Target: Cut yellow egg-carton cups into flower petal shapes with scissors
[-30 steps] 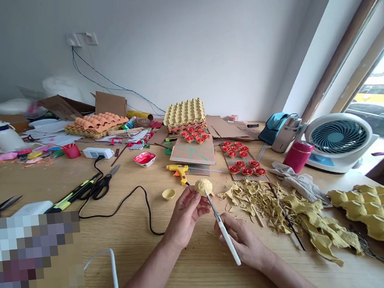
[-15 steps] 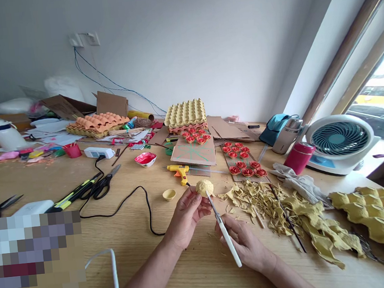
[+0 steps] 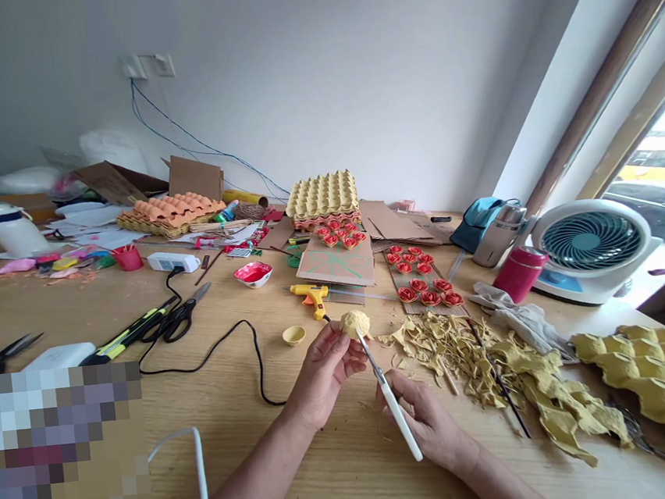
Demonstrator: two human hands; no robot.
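Note:
Between the fingertips of my left hand (image 3: 328,371) is a pale yellow egg-carton cup (image 3: 355,324), its rounded side up. My right hand (image 3: 425,417) grips white-handled scissors (image 3: 401,419), whose blades reach up to the near edge of the cup. A second small yellow cup (image 3: 294,335) stands on the table left of my left hand. Beyond my hands lies a yellow glue gun (image 3: 312,297). To the right of the held cup spreads a pile of yellow carton scraps (image 3: 466,358).
Red paper flowers (image 3: 430,298) rest on cardboard behind the scraps. Egg trays (image 3: 323,195) are stacked near the wall. A fan (image 3: 591,244), a pink bottle (image 3: 521,273) and a yellow tray piece (image 3: 656,375) are at right. Black scissors (image 3: 178,319) and a black cable (image 3: 253,343) lie left.
The view has shifted very slightly. The right hand and the scissor handles have moved a little to the right; both hands keep their holds.

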